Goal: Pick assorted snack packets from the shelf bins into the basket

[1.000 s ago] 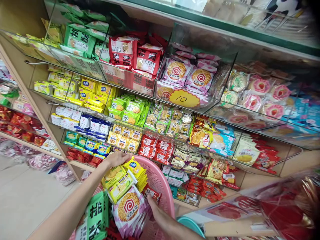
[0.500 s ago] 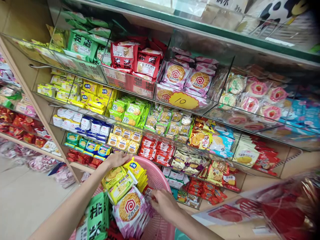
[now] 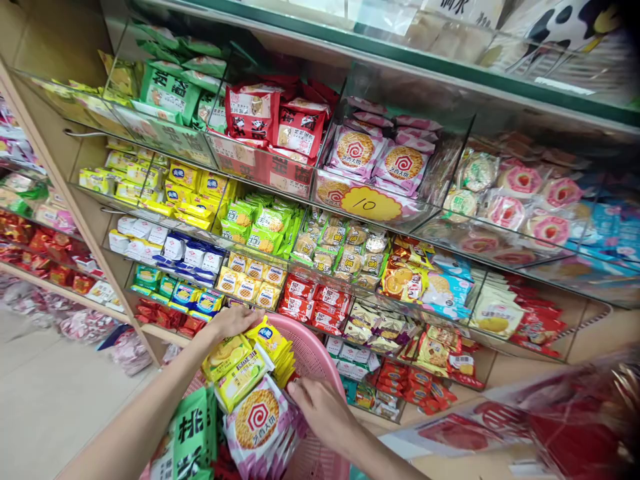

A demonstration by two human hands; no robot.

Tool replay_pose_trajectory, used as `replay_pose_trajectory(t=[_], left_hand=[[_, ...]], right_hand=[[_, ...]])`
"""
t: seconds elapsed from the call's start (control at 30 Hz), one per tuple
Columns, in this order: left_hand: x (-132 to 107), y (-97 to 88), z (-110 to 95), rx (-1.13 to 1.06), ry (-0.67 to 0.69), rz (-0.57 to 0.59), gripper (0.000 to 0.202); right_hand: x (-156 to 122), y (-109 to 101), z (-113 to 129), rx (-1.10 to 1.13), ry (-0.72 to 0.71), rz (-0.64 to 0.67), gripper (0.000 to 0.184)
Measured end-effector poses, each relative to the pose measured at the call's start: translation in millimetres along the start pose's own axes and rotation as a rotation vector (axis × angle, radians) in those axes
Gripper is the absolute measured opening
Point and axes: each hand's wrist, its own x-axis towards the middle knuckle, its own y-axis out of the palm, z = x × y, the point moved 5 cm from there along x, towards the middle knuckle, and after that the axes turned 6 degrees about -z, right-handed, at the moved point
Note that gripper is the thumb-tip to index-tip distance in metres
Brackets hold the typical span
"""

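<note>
A pink plastic basket (image 3: 315,350) sits low in front of me, piled with snack packs. My left hand (image 3: 231,321) lies over its far rim, fingers curled on the rim beside yellow packs (image 3: 273,343). My right hand (image 3: 320,407) reaches into the basket with fingers bent, touching the packs next to a pink-and-white biscuit bag (image 3: 260,423); what its fingertips hold is hidden. Yellow-green cracker packs (image 3: 235,367) and a green bag (image 3: 193,430) lie between my arms.
Tiered shelves of clear bins hold snacks: red bags (image 3: 273,123), pink biscuit bags (image 3: 380,157) behind a yellow "10" tag (image 3: 370,203), green packs (image 3: 257,223). A wooden shelf post (image 3: 75,207) stands at left, tiled floor (image 3: 45,400) below. Red wrapped goods (image 3: 565,427) crowd the lower right.
My right hand has moved up from the basket's lower side into the basket, onto the packs; a small red packet seen near it earlier is now out of sight. My left hand has stayed put.
</note>
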Motion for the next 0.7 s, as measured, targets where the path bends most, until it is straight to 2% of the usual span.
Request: replay_pose_trajectory(t=[0.1,0.2,0.3,0.4,0.57,0.7], left_hand=[[0,0.9,1,0.001,0.015,0.003,0.062],[-1,0.7,0,0.005,0.026,0.0,0.063],[-2,1.1,1,-0.006,0.027,-0.008,0.063],[-1,2.2,5,-0.029,0.017,-0.017,0.063],[-4,-0.7,8,-0.076,-0.01,-0.009,0.061],[-7,-5.6,5,-0.069,-0.015,0.008,0.057]], right_hand=[[22,-29,-5,-0.128,-0.06,-0.174,0.044],[50,-63,-23,-0.387,-0.086,-0.336,0.035],[74,-83,-43,-0.548,-0.068,-0.384,0.03],[88,-83,-54,-0.616,-0.067,-0.362,0.03],[97,-72,-57,-0.687,-0.073,-0.311,0.032],[101,-72,-60,-0.704,-0.05,-0.297,0.029]])
